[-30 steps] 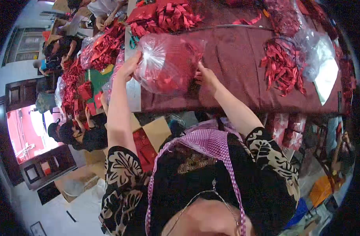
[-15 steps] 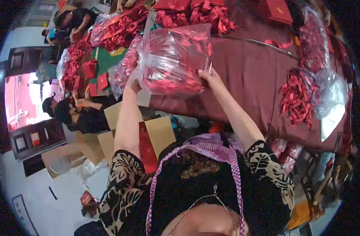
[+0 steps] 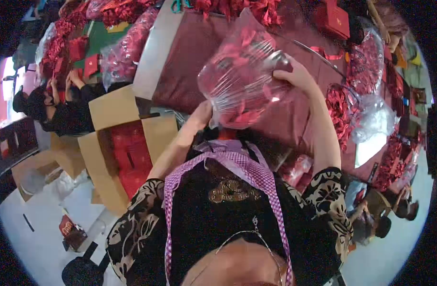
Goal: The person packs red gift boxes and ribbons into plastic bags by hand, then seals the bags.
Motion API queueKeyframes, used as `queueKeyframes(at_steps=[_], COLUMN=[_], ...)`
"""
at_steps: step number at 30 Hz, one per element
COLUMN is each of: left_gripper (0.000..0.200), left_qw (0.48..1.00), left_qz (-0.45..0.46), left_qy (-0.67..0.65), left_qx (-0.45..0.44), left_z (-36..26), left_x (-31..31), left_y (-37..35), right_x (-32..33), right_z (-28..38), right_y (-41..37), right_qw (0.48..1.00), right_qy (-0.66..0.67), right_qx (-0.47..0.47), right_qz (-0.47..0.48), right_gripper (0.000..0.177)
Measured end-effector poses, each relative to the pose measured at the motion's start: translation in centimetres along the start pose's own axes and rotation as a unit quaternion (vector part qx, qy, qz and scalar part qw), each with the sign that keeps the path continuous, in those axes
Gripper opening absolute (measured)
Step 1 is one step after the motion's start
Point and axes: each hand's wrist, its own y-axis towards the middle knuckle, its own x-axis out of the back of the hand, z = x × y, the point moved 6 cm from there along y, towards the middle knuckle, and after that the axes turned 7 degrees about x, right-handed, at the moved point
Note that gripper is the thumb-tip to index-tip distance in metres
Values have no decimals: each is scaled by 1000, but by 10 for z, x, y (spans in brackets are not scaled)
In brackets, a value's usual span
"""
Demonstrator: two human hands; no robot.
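Observation:
A clear plastic bag filled with red ribbon-like pieces is held up in front of my chest, over the edge of the table with its dark red cloth. My left hand grips the gathered plastic at the bag's lower left corner. At the upper right, my right hand holds the bag's other side, its thumb across the plastic. The bag is tilted, and its far corner points up.
An open cardboard box with red contents stands at the left. Red ribbon bundles and a clear bag lie on the right. A red box is at the back. Other people sit at the left and lower right.
The bag has turned and tilted, its left end now lower and closer to my body. My left hand has come down and right. The view has shifted, showing more of the cardboard box.

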Motion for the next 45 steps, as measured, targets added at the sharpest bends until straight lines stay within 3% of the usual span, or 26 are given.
queueKeyframes(at_steps=[2, 4, 5, 6, 7, 8, 10, 13, 18, 20, 24, 26, 28, 29, 31, 32, 33, 34, 35, 36, 37, 38, 39, 40, 42, 45], left_gripper=[45, 43, 40, 36, 37, 43, 60, 69, 88, 90, 75, 79, 78, 84, 93, 93, 93, 92, 93, 94, 91, 91, 88, 85, 83, 87], left_qw=[917, 877, 876, 809, 846, 857, 924, 933, 978, 978, 987, 971, 938, 927, 981, 984, 985, 939, 933, 941, 954, 959, 963, 978, 979, 981], left_qz=[-117, -171, -217, -301, -307, -338, -297, -216, -99, -122, -56, -29, -97, -129, -89, -75, -62, -147, -159, -153, -158, -162, -166, -120, -134, -118], left_qy=[239, 396, 415, 502, 430, 384, 233, 277, 176, 156, 151, 235, 321, 342, 172, 161, 154, 272, 312, 267, 247, 227, 211, 144, 115, 126], left_qx=[298, 213, 114, 56, -74, -58, -64, -78, 41, 62, 5, -15, -87, -90, 10, -21, -51, -151, -80, -141, -63, -54, -22, -87, -100, -86], left_z=[-63, -61, -76, -75, -105, -117, -143, -159, -151, -153, -145, -157, -177, -191, -164, -171, -170, -117, -156, -133, -138, -135, -144, -170, -132, -147], left_x=[-15, 22, 33, 60, 54, 68, 52, 24, -4, -16, -27, -39, -43, -46, -44, -45, -47, -16, -32, -25, -25, -23, -27, -42, -28, -39], left_y=[-34, -32, -32, -24, -34, -25, -13, 16, 40, 26, 14, 11, 19, 20, 35, 30, 26, 63, 31, 48, 40, 40, 32, 13, 34, 15], right_x=[7, 3, 6, 11, 15, 3, -17, -90, -100, -97, -80, -70, -52, -52, -46, -41, -34, -43, -45, -57, -38, -40, -40, -40, -40, -36], right_z=[-3, -4, -19, -28, -11, -7, -33, -60, -18, -8, -30, -20, -1, 0, 27, 31, 67, 20, 17, -20, 47, 20, 18, 19, 19, 12], right_y=[0, -10, -16, -23, -44, -59, -101, -125, -112, -97, -81, -77, -80, -81, -77, -77, -81, -71, -68, -63, -66, -59, -54, -51, -50, -41], right_qw=[996, 998, 980, 945, 935, 934, 860, 773, 795, 735, 812, 812, 884, 858, 783, 840, 833, 926, 917, 956, 884, 919, 916, 912, 912, 919], right_qy=[14, 49, 128, 205, 250, 250, 235, 404, 393, 482, 451, 448, 259, 312, 449, 373, 387, 196, 208, -42, 295, 221, 235, 249, 257, 253], right_qx=[73, 13, 45, 75, 10, 3, -68, -134, -107, -131, -106, -94, -78, -92, -145, -106, -131, -63, -86, -27, -128, -65, -56, -51, -31, -10], right_qz=[-55, -45, -144, -244, -253, -254, -448, -470, -450, -459, -356, -362, -381, -397, -406, -379, -374, -317, -329, -289, -339, -321, -320, -322, -318, -302], right_gripper=[77, 68, 61, 55, 53, 53, 35, 36, 46, 46, 45, 45, 50, 48, 48, 48, 46, 43, 41, 45, 51, 56, 56, 57, 58, 61])
